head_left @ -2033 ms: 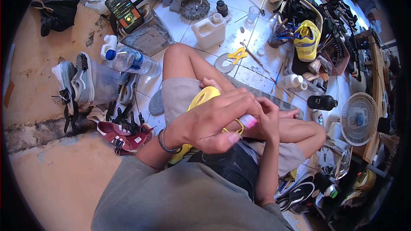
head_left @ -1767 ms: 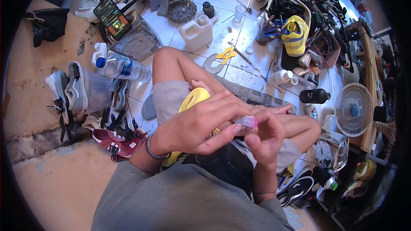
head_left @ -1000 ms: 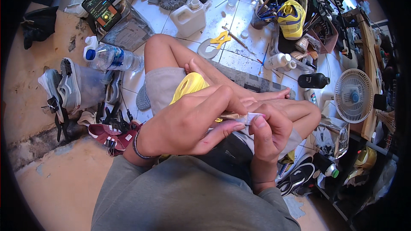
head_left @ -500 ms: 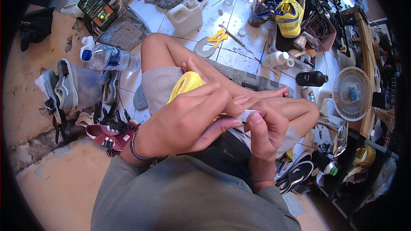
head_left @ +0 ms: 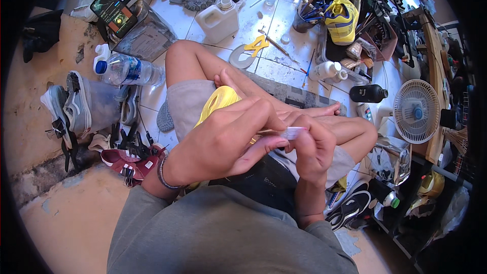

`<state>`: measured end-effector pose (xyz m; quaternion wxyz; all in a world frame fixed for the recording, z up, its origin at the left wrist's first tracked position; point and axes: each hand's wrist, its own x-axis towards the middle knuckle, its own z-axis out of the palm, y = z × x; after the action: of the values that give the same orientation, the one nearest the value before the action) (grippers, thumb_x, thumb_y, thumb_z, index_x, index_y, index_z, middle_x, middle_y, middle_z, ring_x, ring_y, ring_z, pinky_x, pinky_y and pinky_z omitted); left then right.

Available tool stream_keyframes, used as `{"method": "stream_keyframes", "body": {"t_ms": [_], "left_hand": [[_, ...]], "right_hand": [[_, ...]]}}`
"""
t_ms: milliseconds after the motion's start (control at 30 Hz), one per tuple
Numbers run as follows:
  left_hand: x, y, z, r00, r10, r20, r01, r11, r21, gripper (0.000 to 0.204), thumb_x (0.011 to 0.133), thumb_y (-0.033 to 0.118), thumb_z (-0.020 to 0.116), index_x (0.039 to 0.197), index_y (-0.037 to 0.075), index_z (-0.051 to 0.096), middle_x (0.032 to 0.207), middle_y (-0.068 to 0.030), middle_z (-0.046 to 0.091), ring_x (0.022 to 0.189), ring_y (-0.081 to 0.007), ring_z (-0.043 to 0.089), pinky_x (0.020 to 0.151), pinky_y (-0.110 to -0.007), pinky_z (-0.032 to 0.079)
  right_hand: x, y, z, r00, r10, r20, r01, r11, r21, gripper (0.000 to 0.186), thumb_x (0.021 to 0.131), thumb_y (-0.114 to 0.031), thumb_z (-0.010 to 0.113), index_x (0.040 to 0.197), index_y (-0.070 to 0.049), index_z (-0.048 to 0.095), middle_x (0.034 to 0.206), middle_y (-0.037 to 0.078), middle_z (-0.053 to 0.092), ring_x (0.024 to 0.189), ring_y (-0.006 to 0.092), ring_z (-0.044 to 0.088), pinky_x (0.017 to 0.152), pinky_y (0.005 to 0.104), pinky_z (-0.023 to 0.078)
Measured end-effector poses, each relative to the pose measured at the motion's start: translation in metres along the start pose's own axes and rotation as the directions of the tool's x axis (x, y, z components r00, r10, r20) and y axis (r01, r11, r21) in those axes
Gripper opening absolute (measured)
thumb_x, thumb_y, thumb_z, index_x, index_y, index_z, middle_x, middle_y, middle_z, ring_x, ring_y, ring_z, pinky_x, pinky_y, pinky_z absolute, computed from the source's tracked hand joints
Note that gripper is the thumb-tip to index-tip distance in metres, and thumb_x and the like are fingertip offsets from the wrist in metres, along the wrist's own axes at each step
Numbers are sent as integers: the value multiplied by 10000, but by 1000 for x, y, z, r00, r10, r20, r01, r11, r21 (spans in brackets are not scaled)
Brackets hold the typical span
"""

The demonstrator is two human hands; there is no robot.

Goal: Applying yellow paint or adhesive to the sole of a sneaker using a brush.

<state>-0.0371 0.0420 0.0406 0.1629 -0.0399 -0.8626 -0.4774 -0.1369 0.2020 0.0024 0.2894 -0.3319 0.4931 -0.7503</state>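
I have a small pale bit (head_left: 292, 133) in front of me, up over the middle of my lap. It looks whitish and flat, with a touch of pink at its right end. My fingers hide much of it, so I cannot tell its full shape. My left hand (head_left: 223, 139) pinches one end, thumb below and pointing finger above, with just a thin gap where the bit sits. My right hand (head_left: 315, 147) pinches the other end, its fingers curled in tight. My left hand lies with its back up and reaches across to the right, a dark band (head_left: 162, 172) around its wrist. My right arm comes up from below, so the two hands almost meet. A yellow thing (head_left: 217, 100) sits just behind my left hand, partly covered by it. My left knee (head_left: 180, 50) and right knee (head_left: 365, 134) stick out on both sides. Past my legs is the edge of a gray mat (head_left: 281, 90), then white tiles (head_left: 271, 68). A gray disc (head_left: 236, 61) and a jug (head_left: 218, 23) are out there, well apart from my hands. A clear bottle (head_left: 122, 70) lies near my left knee, and a fan (head_left: 417, 111) stands past my right knee.
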Motion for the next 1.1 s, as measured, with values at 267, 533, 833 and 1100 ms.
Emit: {"method": "stream_keyframes", "body": {"t_ms": [267, 533, 833, 1100], "left_hand": [[-6, -3, -2, 993, -114, 7, 114, 992, -48, 252, 820, 76, 728, 978, 1, 546, 839, -140, 589, 787, -327, 601, 720, -396, 465], [-5, -11, -11, 977, -42, 207, 10, 988, 154, 263, 829, 66, 698, 1037, 7, 548, 900, -153, 595, 852, -350, 610, 748, -422, 494], [-3, -6, -14, 852, -101, 514, -6, 979, 203, 248, 849, 70, 540, 1042, -29, 421, 860, -214, 631, 778, -387, 655, 675, -449, 496], [-10, -15, -9, 848, -29, 530, -66, 985, 159, 237, 860, 69, 522, 1050, -31, 420, 828, -194, 566, 739, -362, 627, 630, -435, 478]], "right_hand": [[6, -3, -13, 995, -93, -30, 87, 983, -161, 279, 718, -4, 746, 972, 53, 644, 880, 131, 699, 892, 240, 682, 906, 362, 507], [7, -4, -3, 996, -9, 93, 62, 803, -593, 189, 692, 23, 780, 856, -6, 690, 790, 88, 698, 749, 203, 689, 716, 308, 528], [-9, 6, -6, 950, 165, 266, 83, 688, -721, 164, 699, -55, 751, 847, -46, 681, 781, 70, 699, 778, 261, 673, 817, 368, 497], [-7, 2, -2, 915, 137, 381, 252, 543, -801, 221, 643, -116, 791, 828, -69, 681, 814, 42, 679, 790, 241, 651, 830, 397, 482]]}}
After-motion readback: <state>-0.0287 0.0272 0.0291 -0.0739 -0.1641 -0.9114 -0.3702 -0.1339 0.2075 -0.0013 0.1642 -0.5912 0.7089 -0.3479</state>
